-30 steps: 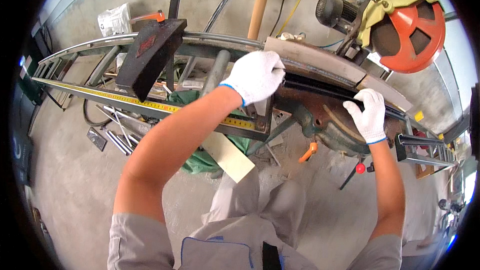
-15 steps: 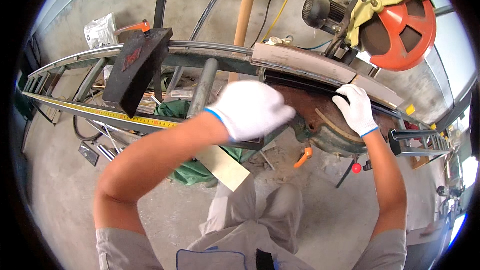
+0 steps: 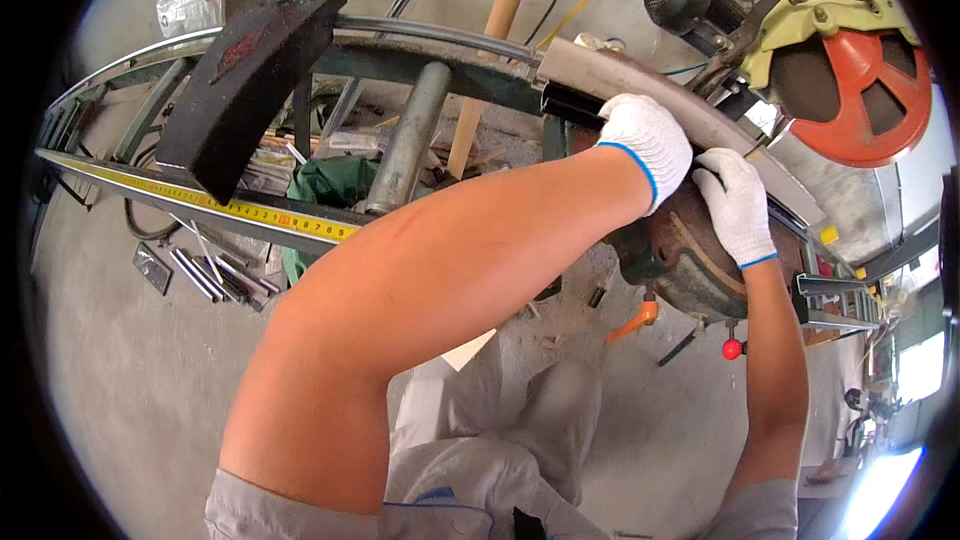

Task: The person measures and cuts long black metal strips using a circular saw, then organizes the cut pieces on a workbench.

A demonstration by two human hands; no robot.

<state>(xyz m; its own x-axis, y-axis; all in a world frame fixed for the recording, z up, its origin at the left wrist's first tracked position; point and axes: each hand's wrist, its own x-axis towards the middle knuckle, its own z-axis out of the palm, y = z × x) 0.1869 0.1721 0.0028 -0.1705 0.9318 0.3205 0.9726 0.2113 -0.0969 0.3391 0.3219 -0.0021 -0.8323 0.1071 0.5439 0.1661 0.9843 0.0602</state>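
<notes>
A black metal profile point(image 3: 572, 104) lies along the fence of the cut-off saw. My left hand point(image 3: 648, 145), in a white knit glove with a blue cuff, is closed over this profile; its fingertips are hidden behind the knuckles. Close by on the right, my gloved right hand point(image 3: 735, 202) has its bent fingers and thumb at the same profile, closed on it. Beneath both hands is the saw's rusty base point(image 3: 690, 240). The pale fence board point(image 3: 650, 90) runs just behind them.
The saw's yellow-and-red blade guard point(image 3: 850, 70) and motor point(image 3: 690, 0) stand raised at back right. Left are a roller stand with a steel roller point(image 3: 410, 135), a yellow measuring tape point(image 3: 250, 215) and a black stop block point(image 3: 250, 90). An orange lever point(image 3: 635, 320) and red knob point(image 3: 732, 349) project below.
My left hand has moved right and forward from above the stand's edge onto the black profile, beside my right hand. My right hand stays at the profile. The whole view has shifted slightly.
</notes>
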